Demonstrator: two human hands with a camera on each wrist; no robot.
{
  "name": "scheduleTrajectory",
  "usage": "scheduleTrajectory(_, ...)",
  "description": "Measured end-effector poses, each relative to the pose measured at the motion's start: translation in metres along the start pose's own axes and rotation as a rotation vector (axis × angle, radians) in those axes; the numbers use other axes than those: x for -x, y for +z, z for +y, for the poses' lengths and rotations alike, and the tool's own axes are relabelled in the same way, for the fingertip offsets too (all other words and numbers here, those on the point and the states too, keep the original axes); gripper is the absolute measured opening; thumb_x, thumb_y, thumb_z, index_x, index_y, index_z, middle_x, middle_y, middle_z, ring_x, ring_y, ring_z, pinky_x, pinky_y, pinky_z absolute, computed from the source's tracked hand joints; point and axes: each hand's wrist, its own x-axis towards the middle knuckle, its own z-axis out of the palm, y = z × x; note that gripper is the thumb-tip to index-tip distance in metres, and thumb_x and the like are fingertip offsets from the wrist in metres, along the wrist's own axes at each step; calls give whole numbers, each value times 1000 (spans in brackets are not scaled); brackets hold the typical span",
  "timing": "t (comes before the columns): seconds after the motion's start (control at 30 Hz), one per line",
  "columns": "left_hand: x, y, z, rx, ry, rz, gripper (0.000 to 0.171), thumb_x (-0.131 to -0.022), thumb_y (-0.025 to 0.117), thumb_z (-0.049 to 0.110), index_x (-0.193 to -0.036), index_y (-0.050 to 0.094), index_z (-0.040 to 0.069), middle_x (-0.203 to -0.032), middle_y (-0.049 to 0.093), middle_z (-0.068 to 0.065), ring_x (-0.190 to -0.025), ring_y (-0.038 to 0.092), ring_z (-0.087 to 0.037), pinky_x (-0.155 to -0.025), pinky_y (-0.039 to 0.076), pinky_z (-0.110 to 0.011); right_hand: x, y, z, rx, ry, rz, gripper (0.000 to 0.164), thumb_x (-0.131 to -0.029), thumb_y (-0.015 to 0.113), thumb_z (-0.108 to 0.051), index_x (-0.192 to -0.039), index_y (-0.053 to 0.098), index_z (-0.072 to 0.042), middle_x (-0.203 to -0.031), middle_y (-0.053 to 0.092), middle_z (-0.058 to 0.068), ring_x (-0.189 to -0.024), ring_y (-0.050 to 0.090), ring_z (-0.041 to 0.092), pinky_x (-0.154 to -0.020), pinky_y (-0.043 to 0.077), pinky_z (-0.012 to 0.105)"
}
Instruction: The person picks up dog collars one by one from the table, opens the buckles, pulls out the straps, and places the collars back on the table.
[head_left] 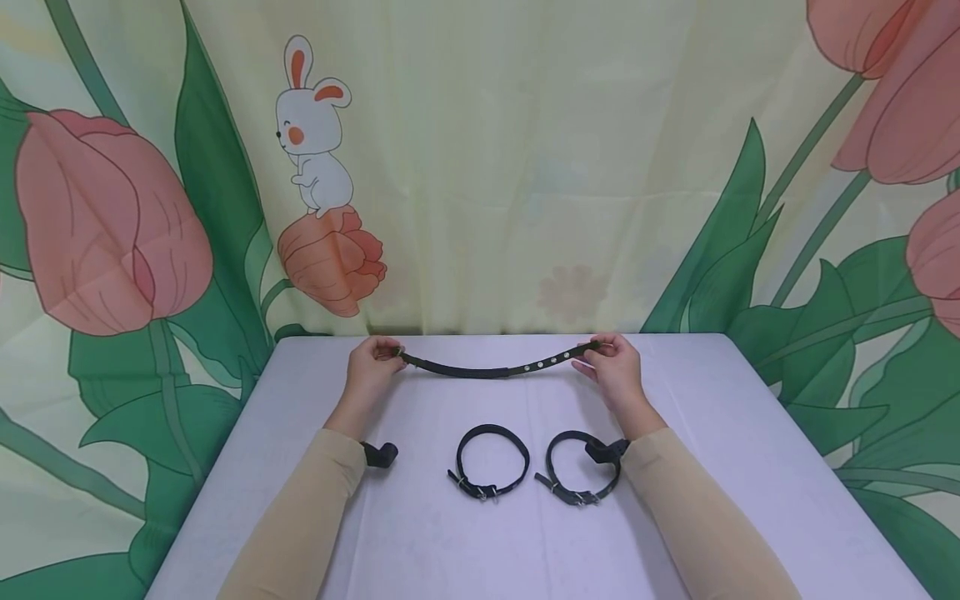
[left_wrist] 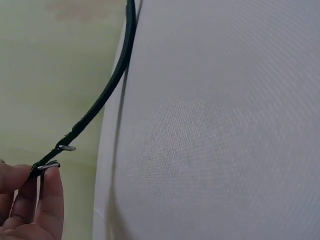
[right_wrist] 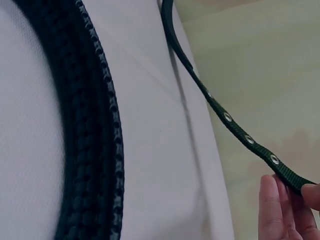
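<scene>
A dark pet collar (head_left: 480, 373) is unbuckled and held lengthwise between both hands near the table's far edge, sagging in the middle. My left hand (head_left: 373, 364) pinches its buckle end; the metal buckle (left_wrist: 49, 166) and a small ring (left_wrist: 67, 148) show in the left wrist view. The other end, with its row of metal eyelets (right_wrist: 249, 139), is pinched between thumb and fingers of my right hand (head_left: 615, 367). Two more collars, one in the middle (head_left: 527, 461) and one on the right (head_left: 551, 457), lie fastened into loops on the table, nearer to me.
A white cloth covers the table (head_left: 427, 533). Behind it hangs a curtain (head_left: 480, 167) printed with tulips and a rabbit. The right-hand loop lies partly under my right wrist and its black camera (head_left: 603, 452); its webbing looms large in the right wrist view.
</scene>
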Motion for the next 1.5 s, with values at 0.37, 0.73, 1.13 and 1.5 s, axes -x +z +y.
scheduleTrajectory(0.37, -1, -5, -7, 92, -64, 3, 31, -93, 62, -19, -121, 64, -6, -132, 69, -34, -100, 71, -16, -88, 66, -31, -2, -9, 2, 23, 16, 45, 24, -101, 59, 12, -119, 55, -3, -104, 69, 7, -85, 78, 14, -82, 67, 33)
scheduleTrajectory(0.73, -3, -10, -12, 95, -102, 6, 34, -97, 60, -14, -130, 59, -7, -138, 66, -34, -95, 68, -10, -85, 64, -23, -5, -14, 7, 81, 71, 84, 33, -103, 62, 6, -134, 52, 4, -107, 68, 11, -84, 79, 15, -86, 67, 36)
scheduleTrajectory(1.13, 2, -20, -10, -7, -69, 5, 49, -95, 62, -10, -144, 55, -8, -143, 67, -29, -133, 65, -36, -74, 52, -8, 2, -18, 6, 64, 74, 58, 41, -100, 62, 11, -139, 52, 4, -114, 68, 13, -87, 80, 16, -91, 66, 37)
scheduleTrajectory(1.5, 5, -27, -14, 9, -76, -2, 51, -98, 62, -8, -149, 52, -7, -148, 63, -30, -139, 63, -40, -80, 53, -8, 4, -26, 7, 103, 73, 61, 46, -102, 61, 8, -146, 50, 0, -152, 59, 27, -105, 78, 20, -88, 66, 31)
